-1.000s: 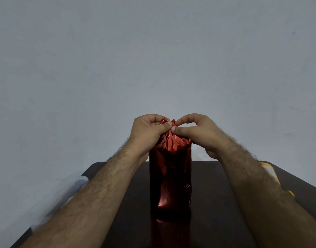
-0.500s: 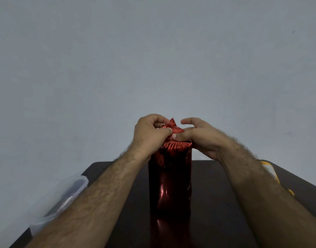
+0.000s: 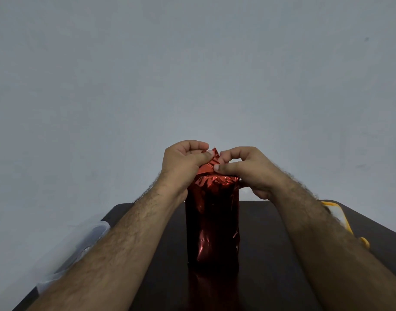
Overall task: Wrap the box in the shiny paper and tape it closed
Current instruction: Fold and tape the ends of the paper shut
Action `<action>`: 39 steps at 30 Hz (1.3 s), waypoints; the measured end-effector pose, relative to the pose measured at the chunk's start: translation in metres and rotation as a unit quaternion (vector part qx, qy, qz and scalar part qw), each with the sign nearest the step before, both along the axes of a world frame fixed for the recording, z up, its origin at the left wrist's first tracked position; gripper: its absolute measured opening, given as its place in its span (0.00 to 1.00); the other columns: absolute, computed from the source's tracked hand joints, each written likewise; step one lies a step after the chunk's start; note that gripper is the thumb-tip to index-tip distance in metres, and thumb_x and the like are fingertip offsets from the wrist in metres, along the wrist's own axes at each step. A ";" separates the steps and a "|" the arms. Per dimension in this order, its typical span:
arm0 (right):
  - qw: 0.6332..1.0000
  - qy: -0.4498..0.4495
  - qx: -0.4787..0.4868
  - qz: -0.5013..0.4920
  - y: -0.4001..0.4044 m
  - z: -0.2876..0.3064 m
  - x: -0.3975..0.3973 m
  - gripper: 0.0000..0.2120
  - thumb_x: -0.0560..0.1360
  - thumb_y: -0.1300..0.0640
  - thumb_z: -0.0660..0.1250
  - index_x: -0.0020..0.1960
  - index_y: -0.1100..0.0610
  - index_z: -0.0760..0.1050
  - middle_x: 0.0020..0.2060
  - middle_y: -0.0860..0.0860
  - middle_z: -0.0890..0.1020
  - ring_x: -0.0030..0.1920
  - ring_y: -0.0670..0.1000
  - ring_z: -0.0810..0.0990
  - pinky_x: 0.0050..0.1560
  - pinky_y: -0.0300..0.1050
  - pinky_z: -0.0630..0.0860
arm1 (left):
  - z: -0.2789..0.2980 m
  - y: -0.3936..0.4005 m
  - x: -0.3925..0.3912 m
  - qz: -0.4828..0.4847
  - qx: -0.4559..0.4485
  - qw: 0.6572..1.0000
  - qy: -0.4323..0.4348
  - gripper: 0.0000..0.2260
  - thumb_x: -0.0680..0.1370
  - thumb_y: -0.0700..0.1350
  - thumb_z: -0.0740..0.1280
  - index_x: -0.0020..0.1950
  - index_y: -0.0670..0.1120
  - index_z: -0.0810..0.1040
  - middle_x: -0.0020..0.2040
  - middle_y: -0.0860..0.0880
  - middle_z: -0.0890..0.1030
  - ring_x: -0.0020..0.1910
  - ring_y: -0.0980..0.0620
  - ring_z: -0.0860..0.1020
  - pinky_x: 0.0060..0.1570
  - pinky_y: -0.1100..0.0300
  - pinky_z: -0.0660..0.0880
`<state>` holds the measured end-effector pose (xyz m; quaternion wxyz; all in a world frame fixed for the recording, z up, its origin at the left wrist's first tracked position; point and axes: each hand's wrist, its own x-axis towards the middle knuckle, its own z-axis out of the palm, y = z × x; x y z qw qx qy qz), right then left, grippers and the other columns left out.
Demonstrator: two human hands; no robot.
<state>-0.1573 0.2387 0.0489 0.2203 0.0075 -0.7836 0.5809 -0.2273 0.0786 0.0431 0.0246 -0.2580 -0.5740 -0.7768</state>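
Only 1 view here, the head camera, looking forward and down over both forearms.

The box stands upright on its short end in the middle of a dark table, so its long axis runs straight up. It's already sleeved in shiny red paper, and the loose end of that paper sticks up past the top edge as a crumpled peak.

That peak is the bit everything hangs on. It sits right between the 2 hands, directly above the box, so any fold has to go down onto the top face.

The left hand has its fingers curled and its thumb pressed on the paper, pinching the left side of the peak. The right hand pinches the right side, thumb tip flat on the foil, index finger arched over it. Both are touching the paper and look about equally close.

No tape visible on the top yet, so this looks like the end-fold stage.

Off to the left edge sits a clear plastic tub; on the right, something yellow, mostly hidden behind the forearm.
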 end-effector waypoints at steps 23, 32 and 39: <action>0.999 -0.026 -0.014 0.039 -0.004 -0.002 0.000 0.08 0.77 0.59 0.74 0.40 0.53 0.87 0.54 0.52 0.89 0.44 0.50 0.82 0.50 0.50 0.73 | 0.013 -0.030 -0.010 -0.046 -0.202 0.978 0.022 0.06 0.83 0.42 0.71 0.47 0.46 0.85 0.46 0.50 0.86 0.44 0.58 0.80 0.43 0.67 0.68; 0.999 -0.036 -0.008 0.038 -0.005 -0.004 -0.004 0.06 0.78 0.60 0.73 0.44 0.55 0.87 0.55 0.54 0.88 0.50 0.54 0.85 0.52 0.50 0.75 | -0.005 -0.019 -0.021 0.023 -0.163 0.983 0.082 0.09 0.76 0.36 0.78 0.55 0.45 0.86 0.42 0.47 0.83 0.37 0.55 0.81 0.36 0.64 0.76; 0.999 -0.019 0.020 0.033 -0.006 -0.006 -0.007 0.02 0.77 0.62 0.74 0.46 0.57 0.84 0.37 0.53 0.83 0.34 0.49 0.77 0.37 0.43 0.70 | -0.009 -0.015 -0.023 0.006 -0.186 0.980 0.068 0.07 0.79 0.36 0.73 0.51 0.45 0.90 0.46 0.47 0.89 0.45 0.52 0.87 0.46 0.60 0.82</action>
